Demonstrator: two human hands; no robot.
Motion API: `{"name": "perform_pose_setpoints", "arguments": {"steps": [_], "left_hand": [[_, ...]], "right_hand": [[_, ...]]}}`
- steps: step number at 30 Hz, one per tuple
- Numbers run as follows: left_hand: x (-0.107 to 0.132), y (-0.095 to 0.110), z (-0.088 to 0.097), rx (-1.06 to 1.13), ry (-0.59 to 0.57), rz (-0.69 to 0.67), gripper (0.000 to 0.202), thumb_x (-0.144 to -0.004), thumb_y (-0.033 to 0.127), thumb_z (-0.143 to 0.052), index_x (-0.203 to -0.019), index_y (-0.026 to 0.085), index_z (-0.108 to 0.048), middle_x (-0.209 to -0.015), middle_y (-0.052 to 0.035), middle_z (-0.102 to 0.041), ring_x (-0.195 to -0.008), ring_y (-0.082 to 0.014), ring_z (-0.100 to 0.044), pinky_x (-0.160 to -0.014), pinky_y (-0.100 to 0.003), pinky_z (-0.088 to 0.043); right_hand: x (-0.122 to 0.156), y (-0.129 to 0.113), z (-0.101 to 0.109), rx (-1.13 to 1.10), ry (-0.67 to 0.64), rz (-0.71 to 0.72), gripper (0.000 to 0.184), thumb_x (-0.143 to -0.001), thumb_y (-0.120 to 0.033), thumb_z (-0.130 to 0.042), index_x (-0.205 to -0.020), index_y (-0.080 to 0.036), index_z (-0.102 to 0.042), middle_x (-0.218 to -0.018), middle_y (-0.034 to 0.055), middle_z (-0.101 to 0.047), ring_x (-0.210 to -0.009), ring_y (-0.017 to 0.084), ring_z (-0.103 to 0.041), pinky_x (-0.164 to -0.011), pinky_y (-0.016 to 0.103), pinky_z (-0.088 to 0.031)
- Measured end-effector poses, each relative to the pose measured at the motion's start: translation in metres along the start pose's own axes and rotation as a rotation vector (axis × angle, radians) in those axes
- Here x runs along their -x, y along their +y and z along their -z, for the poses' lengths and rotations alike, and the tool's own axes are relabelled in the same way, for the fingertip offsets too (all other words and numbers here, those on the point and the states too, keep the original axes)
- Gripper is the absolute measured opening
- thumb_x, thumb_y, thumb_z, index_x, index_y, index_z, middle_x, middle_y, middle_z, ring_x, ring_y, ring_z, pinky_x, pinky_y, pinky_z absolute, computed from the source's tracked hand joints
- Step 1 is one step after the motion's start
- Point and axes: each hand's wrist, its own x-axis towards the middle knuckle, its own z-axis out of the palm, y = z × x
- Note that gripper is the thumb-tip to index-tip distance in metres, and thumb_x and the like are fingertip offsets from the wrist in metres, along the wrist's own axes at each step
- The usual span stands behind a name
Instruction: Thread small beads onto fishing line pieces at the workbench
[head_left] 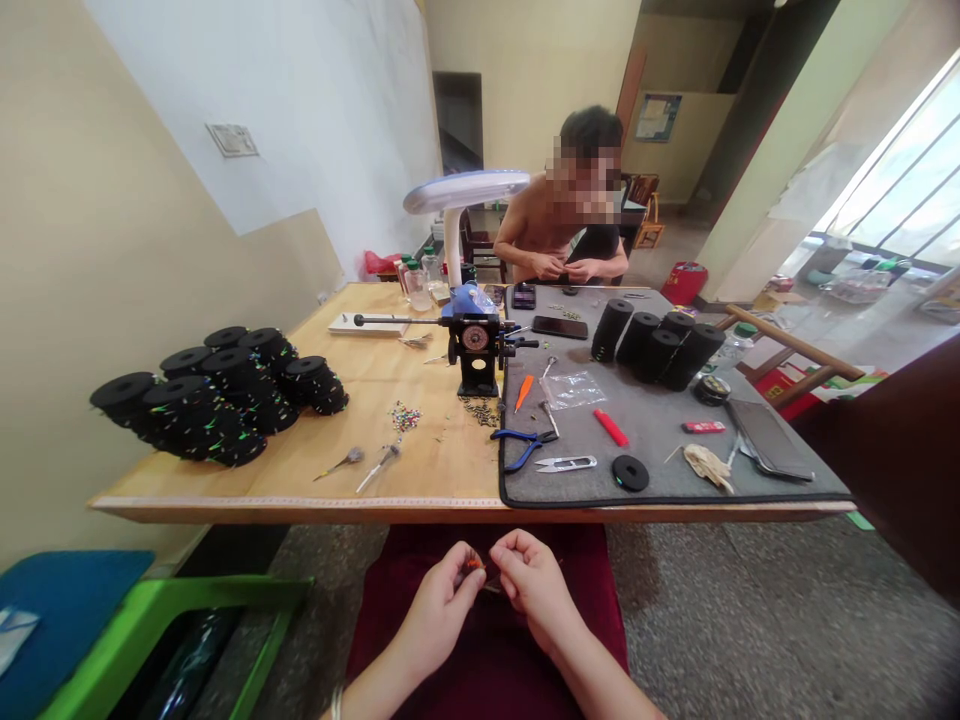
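Observation:
Above the dark red cloth on my lap, my left hand (448,597) is closed, thumb against fingers, around a small dark item with a bright orange bit (474,564). Most of that item is hidden by the fingers. Close beside it, my right hand (531,585) pinches with thumb and forefinger; what it holds, if anything, is too small to make out. Both hands are below the near edge of the table. Nearest on the tabletop are thread snips (566,464), blue-handled pliers (525,447) and a black foam spool (630,473).
Black spools with bright bits (202,400) crowd the table's left; plain black spools (664,345) stand right on a grey mat (660,400). A black winding device (477,355) stands centrally under a white lamp (465,190). Another person (559,230) sits opposite. A green stool (127,640) is lower left.

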Motion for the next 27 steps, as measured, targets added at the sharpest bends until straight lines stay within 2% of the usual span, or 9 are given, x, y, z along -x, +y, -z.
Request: {"name": "perform_pose_setpoints", "arguments": {"steps": [11,16,18,21,27], "left_hand": [[0.000,-0.004,0.000,0.069,-0.093,0.059,0.022,-0.080,0.038,-0.059,-0.073,0.019,-0.052,-0.062,0.0046,-0.045,-0.058,-0.0130,-0.041,-0.055,-0.024,-0.035],[0.000,-0.007,0.000,0.246,-0.135,0.074,0.024,-0.084,0.041,-0.056,-0.076,0.019,-0.051,-0.065,0.0042,-0.045,-0.060,-0.0118,-0.040,-0.057,-0.023,-0.035],[0.000,-0.009,-0.001,0.335,-0.141,0.052,0.025,-0.081,0.042,-0.060,-0.080,0.020,-0.049,-0.068,0.0049,-0.044,-0.062,-0.0113,-0.039,-0.058,-0.023,-0.035],[0.000,-0.010,-0.002,0.329,-0.104,0.043,0.031,-0.072,0.037,-0.073,-0.080,0.020,-0.047,-0.068,0.0067,-0.042,-0.062,-0.0104,-0.038,-0.059,-0.022,-0.034],[-0.002,-0.008,-0.003,0.309,-0.102,0.134,0.013,-0.080,0.028,-0.059,-0.075,0.018,-0.052,-0.061,0.0048,-0.050,-0.057,-0.0104,-0.045,-0.055,-0.022,-0.035]], "right_hand": [[-0.003,0.005,0.000,-0.105,0.009,0.005,0.035,-0.068,-0.047,-0.070,-0.070,-0.018,-0.050,-0.035,-0.0134,-0.035,-0.032,0.002,-0.014,-0.034,0.019,-0.007],[-0.002,0.006,-0.002,-0.119,0.054,0.040,0.037,-0.069,-0.048,-0.070,-0.070,-0.018,-0.049,-0.037,-0.0136,-0.033,-0.034,0.002,-0.016,-0.034,0.018,-0.009],[-0.002,0.008,-0.002,-0.119,0.050,0.053,0.037,-0.069,-0.049,-0.070,-0.070,-0.018,-0.049,-0.037,-0.0136,-0.033,-0.034,0.003,-0.017,-0.034,0.017,-0.010],[-0.002,0.012,-0.003,-0.124,0.025,0.059,0.037,-0.070,-0.049,-0.070,-0.071,-0.018,-0.049,-0.037,-0.0137,-0.034,-0.034,0.002,-0.017,-0.034,0.017,-0.011],[-0.002,0.015,-0.002,-0.125,0.019,0.061,0.036,-0.071,-0.048,-0.070,-0.072,-0.018,-0.049,-0.038,-0.0138,-0.034,-0.033,0.002,-0.018,-0.033,0.017,-0.011]]}}
